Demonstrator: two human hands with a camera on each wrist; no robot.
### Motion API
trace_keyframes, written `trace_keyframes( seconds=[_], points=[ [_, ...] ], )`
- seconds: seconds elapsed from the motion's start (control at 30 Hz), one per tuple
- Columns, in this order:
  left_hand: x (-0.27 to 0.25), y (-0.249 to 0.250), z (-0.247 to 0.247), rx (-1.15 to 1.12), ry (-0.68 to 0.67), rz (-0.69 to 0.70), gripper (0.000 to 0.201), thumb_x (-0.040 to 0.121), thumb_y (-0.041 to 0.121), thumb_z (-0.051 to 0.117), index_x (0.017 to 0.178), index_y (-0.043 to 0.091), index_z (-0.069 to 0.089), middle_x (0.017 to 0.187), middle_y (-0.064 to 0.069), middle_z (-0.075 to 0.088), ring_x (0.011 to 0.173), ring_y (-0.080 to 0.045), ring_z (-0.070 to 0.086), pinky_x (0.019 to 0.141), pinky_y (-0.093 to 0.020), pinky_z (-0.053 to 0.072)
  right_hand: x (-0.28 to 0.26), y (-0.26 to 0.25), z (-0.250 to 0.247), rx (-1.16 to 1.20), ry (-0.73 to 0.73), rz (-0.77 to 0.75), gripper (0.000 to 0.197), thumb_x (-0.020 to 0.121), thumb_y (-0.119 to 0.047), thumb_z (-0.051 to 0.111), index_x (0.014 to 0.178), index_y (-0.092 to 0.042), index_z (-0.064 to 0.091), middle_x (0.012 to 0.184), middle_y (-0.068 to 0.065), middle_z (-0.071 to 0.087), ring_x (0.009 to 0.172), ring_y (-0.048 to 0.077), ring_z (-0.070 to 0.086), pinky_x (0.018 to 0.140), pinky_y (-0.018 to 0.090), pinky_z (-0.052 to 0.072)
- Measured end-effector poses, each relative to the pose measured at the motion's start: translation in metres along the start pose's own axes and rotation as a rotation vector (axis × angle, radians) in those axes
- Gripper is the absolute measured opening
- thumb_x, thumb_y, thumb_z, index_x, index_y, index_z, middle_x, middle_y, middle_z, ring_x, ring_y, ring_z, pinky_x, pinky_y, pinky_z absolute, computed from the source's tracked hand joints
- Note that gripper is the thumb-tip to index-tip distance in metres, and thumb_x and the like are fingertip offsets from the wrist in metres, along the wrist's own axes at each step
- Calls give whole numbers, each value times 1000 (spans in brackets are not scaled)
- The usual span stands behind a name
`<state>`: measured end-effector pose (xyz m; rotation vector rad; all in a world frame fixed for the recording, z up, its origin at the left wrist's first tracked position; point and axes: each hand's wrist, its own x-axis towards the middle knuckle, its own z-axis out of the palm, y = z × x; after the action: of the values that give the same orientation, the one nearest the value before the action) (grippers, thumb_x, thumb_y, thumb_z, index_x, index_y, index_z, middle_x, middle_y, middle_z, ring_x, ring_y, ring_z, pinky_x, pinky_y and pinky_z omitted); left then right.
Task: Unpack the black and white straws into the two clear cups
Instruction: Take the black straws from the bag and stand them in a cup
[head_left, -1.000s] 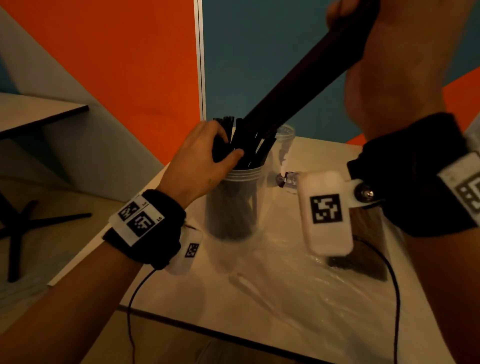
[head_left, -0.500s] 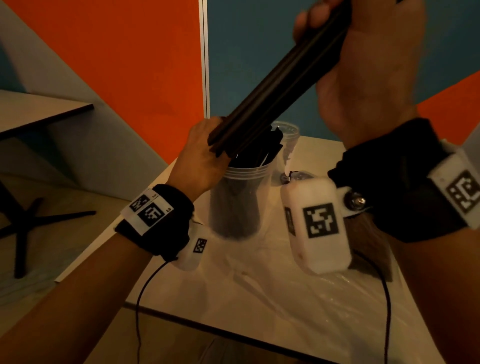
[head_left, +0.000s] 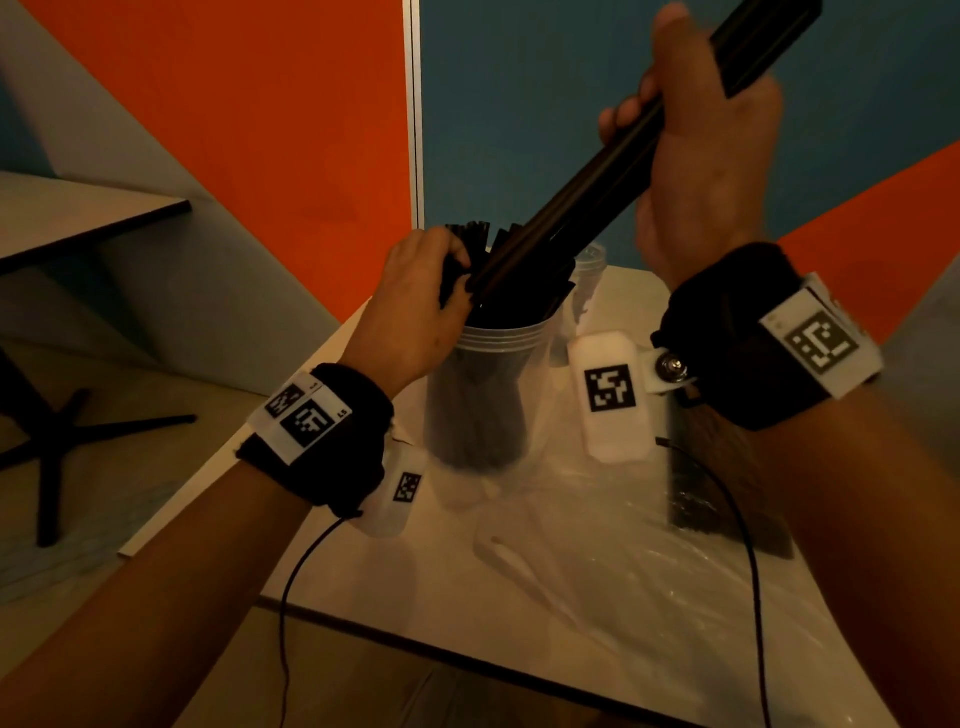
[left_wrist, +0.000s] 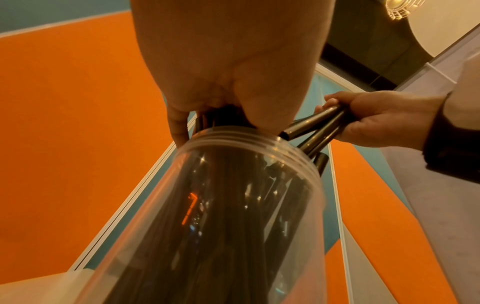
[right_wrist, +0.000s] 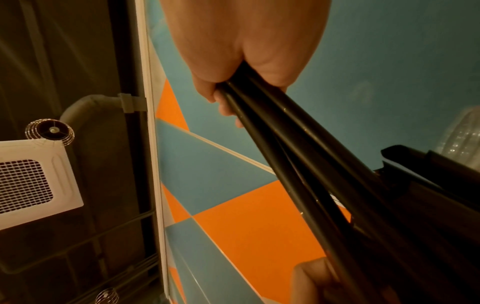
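Right hand (head_left: 696, 171) fingers grip a black straw bundle (head_left: 597, 192); left hand (head_left: 415, 306) fingers clutch straws in the clear cup (head_left: 483, 395).

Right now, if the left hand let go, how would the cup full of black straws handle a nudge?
Probably tippy: the cup is tall and narrow, and its straws stick out well above the rim. It looks light, thin clear plastic. It stands on crinkled plastic wrap, so it may slide.

black straws (head_left: 597, 192) upper ends cut off, second cup (head_left: 589, 270) mostly hidden
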<state>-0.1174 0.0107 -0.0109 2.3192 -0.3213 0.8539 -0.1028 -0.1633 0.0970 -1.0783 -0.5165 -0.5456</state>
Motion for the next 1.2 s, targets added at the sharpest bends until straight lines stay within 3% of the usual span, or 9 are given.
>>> trace_keyframes(
  seconds=[0.2,0.4,0.57,0.77,0.87,0.93,1.0,1.1,1.2],
  points=[
    [-1,1,1,-20,18,3,13,97,16,48,107,9,50,106,1,44,100,-12,38,76,-17,27,-1,8,-8,-139,-3,-12,18,93,-14,57,81,-6,47,59,-1,47,52,14,53,60,32,51],
    [1,-2,5,-14,36,5,10,94,14,49,103,9,50,102,0,44,96,-14,39,73,-17,25,-30,47,6,-538,-373,166,22,87,-24,66,95,-6,57,75,3,63,64,7,63,62,16,49],
    [0,-3,4,-23,34,16,10,93,13,48,102,8,49,99,-1,44,92,-14,40,68,-19,28,-40,61,3,-710,-524,230,31,81,-26,74,102,-23,51,84,-20,56,78,-7,56,66,6,45],
    [1,-2,1,-11,1,19,13,93,17,51,104,11,49,100,1,42,95,-14,38,74,-18,25,-32,49,2,-627,-402,-61,96,75,-32,78,148,-19,17,146,6,35,128,16,43,106,34,42],
    [1,-1,0,-18,-5,17,18,91,18,54,107,11,49,102,0,41,96,-15,39,75,-20,25,-24,40,8,-671,-452,-219,82,87,-29,66,150,-11,17,154,8,27,139,17,32,113,34,33],
    [1,-1,0,-38,-3,14,23,89,19,54,109,10,49,104,0,41,99,-17,40,78,-21,27,-19,44,11,-808,-582,-268,54,95,-30,54,143,-11,38,147,6,41,135,16,38,112,29,32],
    [0,1,-1,-68,-3,3,32,86,22,52,114,8,49,108,-1,42,105,-19,42,82,-23,30,-20,48,11,-989,-710,-183,35,99,-34,45,117,-10,64,122,7,62,114,17,57,101,29,43],
    [-3,4,-1,-168,14,-47,40,83,24,50,120,9,43,115,-3,41,110,-19,44,89,-28,40,-25,52,5,-1072,-742,-84,41,99,-42,42,85,-12,66,91,4,68,83,17,63,81,38,51],
    [-6,2,-5,-348,46,-145,46,85,38,52,123,17,37,126,0,39,117,-6,43,95,-22,42,-26,52,-9,-777,-524,-112,34,96,-45,44,112,-20,61,116,-4,63,109,7,58,97,34,48]
  ],
)
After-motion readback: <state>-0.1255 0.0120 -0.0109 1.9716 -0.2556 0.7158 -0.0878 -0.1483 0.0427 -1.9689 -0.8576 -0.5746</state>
